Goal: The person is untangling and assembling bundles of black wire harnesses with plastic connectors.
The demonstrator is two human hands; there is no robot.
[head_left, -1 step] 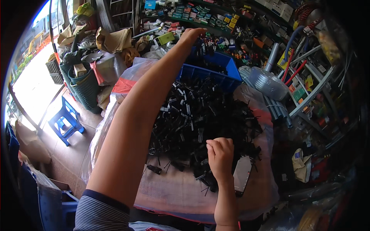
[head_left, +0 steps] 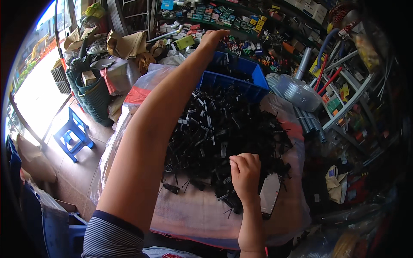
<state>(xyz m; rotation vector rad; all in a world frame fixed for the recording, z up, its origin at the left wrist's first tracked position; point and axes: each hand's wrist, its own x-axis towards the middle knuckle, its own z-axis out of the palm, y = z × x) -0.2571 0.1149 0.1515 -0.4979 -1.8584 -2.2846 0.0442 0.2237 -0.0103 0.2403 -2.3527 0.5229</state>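
My left arm stretches far forward, and my left hand [head_left: 211, 39] hangs above the blue plastic crate [head_left: 234, 81], its fingers extended and nothing visible in them. Some small black parts [head_left: 246, 76] lie inside the crate. In front of it spreads a big heap of small black plastic parts [head_left: 223, 124] with thin prongs and pale metal bits; their exact kind is too dark to tell. At the heap's near edge my right hand [head_left: 246, 174] is closed with curled fingers. What it holds, if anything, is hidden. A phone with a lit white screen [head_left: 269, 193] lies just right of it.
Heap and phone rest on a pinkish woven sack [head_left: 193, 219]. A blue stool [head_left: 74, 135] and green baskets [head_left: 94, 101] stand left. Grey pipes [head_left: 307, 118] and a metal frame [head_left: 344, 107] crowd the right. Shelves of small boxes [head_left: 215, 15] line the back.
A dark clump that showed just below my left hand is gone from there, leaving the crate's back wall visible. My left hand has shifted very slightly; my right hand stays nearly still.
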